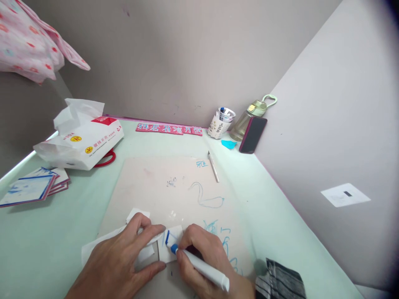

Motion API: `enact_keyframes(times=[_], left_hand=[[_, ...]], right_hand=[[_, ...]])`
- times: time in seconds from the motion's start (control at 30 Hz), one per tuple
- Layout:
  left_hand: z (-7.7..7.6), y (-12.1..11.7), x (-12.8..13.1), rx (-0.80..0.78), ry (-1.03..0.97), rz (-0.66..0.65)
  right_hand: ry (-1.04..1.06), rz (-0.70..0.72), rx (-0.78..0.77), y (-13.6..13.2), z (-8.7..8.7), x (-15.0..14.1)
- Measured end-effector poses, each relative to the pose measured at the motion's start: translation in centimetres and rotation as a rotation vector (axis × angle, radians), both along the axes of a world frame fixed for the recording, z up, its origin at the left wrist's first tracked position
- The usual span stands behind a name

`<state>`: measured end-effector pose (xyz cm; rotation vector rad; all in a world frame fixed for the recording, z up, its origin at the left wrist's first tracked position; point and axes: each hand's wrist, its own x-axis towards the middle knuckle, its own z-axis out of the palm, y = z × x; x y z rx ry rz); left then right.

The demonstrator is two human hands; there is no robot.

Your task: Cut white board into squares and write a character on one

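My right hand (204,259) grips a white marker (202,267) with a blue tip, which touches a small white paper piece (171,243) bearing a blue stroke. My left hand (120,261) lies flat with fingers spread, pressing down that paper and other white scraps (137,215) beside it. All of this rests on a beige board (162,187) covered in blue doodles, near the front edge of a pale green table (271,216).
A white shopping bag (82,139) and a stack of blue-and-white cards (31,187) lie at left. A pen (213,167), pink label strip (168,128), cup of pens (221,122), bottle (249,118) and phone (252,135) sit at the back corner. Walls close in behind and right.
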<state>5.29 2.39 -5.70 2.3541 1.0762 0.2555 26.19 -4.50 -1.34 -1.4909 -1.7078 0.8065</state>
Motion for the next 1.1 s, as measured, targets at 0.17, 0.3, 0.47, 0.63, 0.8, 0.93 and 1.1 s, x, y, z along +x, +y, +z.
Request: enact_keyframes(times=[0.17,0.3,0.47,0.63,0.8,0.93,1.1], left_hand=[[-0.15,0.04,0.10,0.018,-0.010,0.014],[-0.14,-0.04,0.15,0.018,-0.012,0.025],[0.24,0.02,0.25,0.013,0.002,0.016],[0.34,0.03,0.27,0.000,0.001,0.015],[0.34,0.03,0.21,-0.005,0.008,0.020],[0.51,0.02,0.22,0.001,0.012,0.012],[0.69,-0.02,0.37,0.012,0.003,0.016]], right_hand=[[0.027,0.022,-0.019,-0.03,-0.16,-0.05],[0.064,-0.007,0.007,-0.07,-0.50,0.05],[0.031,-0.110,0.055,0.04,-0.30,0.24],[-0.001,-0.156,0.037,0.24,-0.37,0.21],[0.003,-0.152,0.028,0.31,-0.47,0.35],[0.000,-0.149,0.011,0.34,-0.33,0.31],[0.004,-0.149,-0.001,0.27,-0.34,0.20]])
